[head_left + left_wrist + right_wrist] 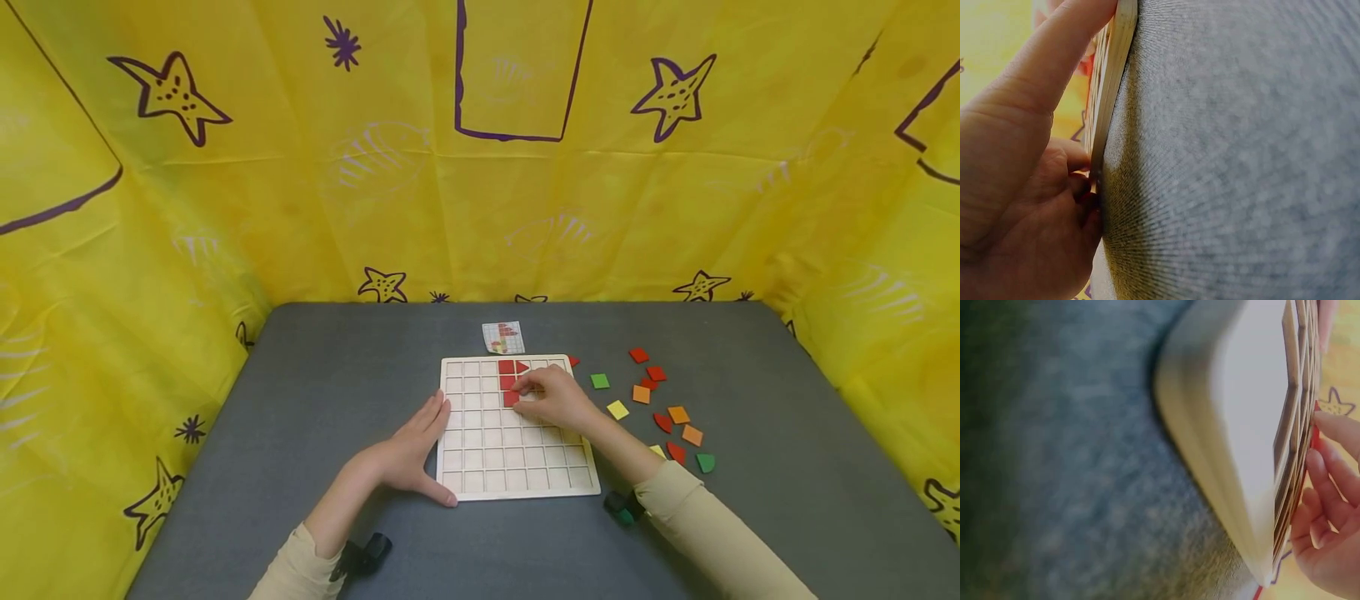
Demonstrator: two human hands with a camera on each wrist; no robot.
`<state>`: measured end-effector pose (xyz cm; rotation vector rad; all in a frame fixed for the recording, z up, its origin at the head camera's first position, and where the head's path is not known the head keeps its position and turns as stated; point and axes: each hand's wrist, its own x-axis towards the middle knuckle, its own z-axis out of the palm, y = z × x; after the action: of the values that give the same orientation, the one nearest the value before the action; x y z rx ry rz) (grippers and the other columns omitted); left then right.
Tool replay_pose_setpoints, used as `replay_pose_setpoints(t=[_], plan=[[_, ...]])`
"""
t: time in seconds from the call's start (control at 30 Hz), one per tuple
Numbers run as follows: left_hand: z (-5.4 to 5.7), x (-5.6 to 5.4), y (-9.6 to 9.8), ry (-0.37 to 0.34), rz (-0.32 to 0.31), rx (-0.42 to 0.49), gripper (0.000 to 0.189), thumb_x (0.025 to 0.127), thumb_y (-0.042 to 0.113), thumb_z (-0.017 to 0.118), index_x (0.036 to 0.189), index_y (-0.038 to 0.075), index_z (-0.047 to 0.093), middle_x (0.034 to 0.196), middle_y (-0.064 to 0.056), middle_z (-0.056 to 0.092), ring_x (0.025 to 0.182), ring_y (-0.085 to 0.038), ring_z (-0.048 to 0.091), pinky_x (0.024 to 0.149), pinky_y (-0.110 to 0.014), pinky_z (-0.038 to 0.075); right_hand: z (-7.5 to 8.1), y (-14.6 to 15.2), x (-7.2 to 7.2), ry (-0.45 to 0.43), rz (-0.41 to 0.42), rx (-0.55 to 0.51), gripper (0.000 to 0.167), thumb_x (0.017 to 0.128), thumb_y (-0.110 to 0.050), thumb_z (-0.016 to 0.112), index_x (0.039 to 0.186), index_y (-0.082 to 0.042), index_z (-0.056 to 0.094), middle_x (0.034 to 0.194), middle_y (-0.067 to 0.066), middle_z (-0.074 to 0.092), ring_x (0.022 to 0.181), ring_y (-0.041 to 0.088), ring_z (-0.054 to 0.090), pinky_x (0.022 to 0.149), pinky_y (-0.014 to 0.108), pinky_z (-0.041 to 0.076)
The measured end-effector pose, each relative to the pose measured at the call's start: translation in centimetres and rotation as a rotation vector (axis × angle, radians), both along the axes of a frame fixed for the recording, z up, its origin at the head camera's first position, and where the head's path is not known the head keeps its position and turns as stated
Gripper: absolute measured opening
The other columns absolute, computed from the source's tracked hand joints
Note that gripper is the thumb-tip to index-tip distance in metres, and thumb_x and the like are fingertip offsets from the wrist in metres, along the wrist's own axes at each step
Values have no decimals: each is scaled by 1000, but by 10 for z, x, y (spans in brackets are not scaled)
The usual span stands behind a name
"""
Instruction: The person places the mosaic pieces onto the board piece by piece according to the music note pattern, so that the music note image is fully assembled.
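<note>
A pale wooden grid board (474, 492) lies on the table. My left hand (411, 450) rests along its left side, fingers stretched by the edge and thumb spread at the near corner. From the left wrist, the thumb (1041, 56) touches the board's edge. Over the upper middle cells, my right hand (557, 397) pinches a red tile (1316, 428) between thumb and fingertips. In the head view that red square (511, 399) is partly covered by the fingers. Above it sit other red squares (507, 367), with a pointed red tile (522, 367) beside the top one.
A small pattern card (503, 337) lies just beyond the board. Loose tiles spread over the table at the right: a green square (599, 381), a yellow square (617, 409), several orange squares (678, 414) and red pieces (663, 422). Yellow cloth (480, 208) hangs around the table.
</note>
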<state>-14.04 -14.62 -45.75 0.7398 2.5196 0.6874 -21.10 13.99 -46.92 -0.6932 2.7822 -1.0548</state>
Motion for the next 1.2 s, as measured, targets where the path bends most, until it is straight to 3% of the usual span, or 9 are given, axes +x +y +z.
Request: replay_pose_setpoints(t=[0.5,0.67,0.93,1.2], plan=[[1,0,1,-17,5,-3,134,64,57,85,155,-2,5,161,-19,-7,148,-33,-3,114,-52,16,-1,-2,0,-1,1,-22,21,79,-19,82,99,-14,75,89,-8,68,87,16,54,82,37,43],[0,0,1,-17,4,-8,134,64,58,85,154,-2,6,161,-19,-7,148,-32,-4,115,-51,16,2,9,2,-15,-18,-84,20,82,-19,80,100,-13,76,94,-6,69,90,16,58,83,38,47],[-1,0,1,-12,6,-20,135,64,58,85,155,-1,6,162,-18,-8,148,-31,-5,115,-51,15,8,46,9,-65,-174,-156,19,85,-24,77,102,-15,75,92,-2,66,84,20,52,70,35,44],[-4,-1,1,-8,7,-34,135,63,60,84,155,0,6,162,-17,-8,148,-30,-5,115,-50,16,9,107,14,-42,-336,-126,27,88,-29,75,110,-13,73,101,6,68,85,22,58,71,35,47]])
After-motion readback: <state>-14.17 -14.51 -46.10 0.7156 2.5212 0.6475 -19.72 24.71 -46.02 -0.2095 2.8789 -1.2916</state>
